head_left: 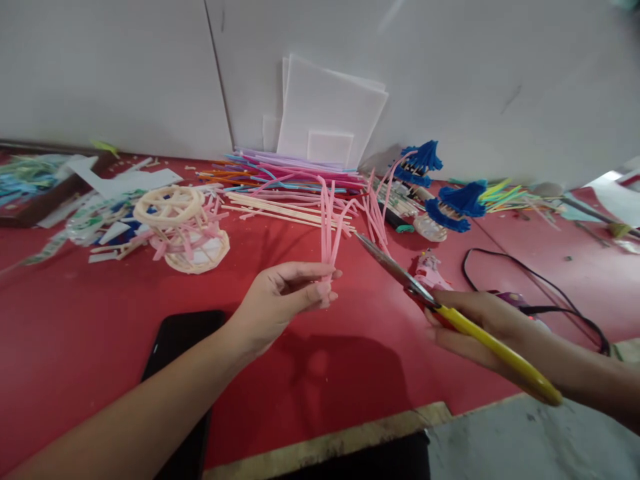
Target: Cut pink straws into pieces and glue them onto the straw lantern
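I see my left hand [280,293] pinching the pink straw strips [330,220] at their lower end between thumb and fingertips, so they stand upright and splay above the fingers. That forearm reaches in from the lower left over the red table [350,360]. My right hand [480,330] is closed around the yellow-handled scissors [400,272], blade tips just beside the strips.

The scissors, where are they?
In the head view, right side, the yellow-handled scissors sit in the right hand, blades pointing at the pink straws in the left hand.
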`<state>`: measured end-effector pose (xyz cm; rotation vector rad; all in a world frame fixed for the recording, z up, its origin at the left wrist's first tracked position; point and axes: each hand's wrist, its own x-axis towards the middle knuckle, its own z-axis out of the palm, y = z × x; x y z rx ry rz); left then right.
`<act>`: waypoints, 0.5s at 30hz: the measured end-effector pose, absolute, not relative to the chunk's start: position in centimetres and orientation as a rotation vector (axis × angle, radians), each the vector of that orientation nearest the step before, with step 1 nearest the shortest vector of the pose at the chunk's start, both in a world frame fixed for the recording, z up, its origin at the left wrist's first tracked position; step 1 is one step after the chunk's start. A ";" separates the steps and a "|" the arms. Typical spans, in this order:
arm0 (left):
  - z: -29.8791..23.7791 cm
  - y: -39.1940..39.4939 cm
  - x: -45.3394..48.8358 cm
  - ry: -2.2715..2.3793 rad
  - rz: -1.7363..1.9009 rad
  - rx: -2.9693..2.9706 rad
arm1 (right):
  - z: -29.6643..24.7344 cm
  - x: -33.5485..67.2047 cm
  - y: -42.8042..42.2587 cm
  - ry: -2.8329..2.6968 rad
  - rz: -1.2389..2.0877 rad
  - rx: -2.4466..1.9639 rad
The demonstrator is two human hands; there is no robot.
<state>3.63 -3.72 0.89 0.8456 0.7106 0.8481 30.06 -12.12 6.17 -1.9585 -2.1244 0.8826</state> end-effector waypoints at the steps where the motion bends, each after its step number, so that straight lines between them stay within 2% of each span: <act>1: 1.0 -3.7 3.6 0.701 0.836 0.827 | 6.2 29.7 -12.2 -2.126 0.910 -1.955; 5: 1.5 -3.9 3.7 0.631 0.767 0.761 | 6.1 28.5 -11.8 -2.181 1.031 -1.931; 15: 1.6 -4.1 3.7 0.648 0.737 0.863 | 5.7 27.4 -11.1 -2.248 1.044 -1.875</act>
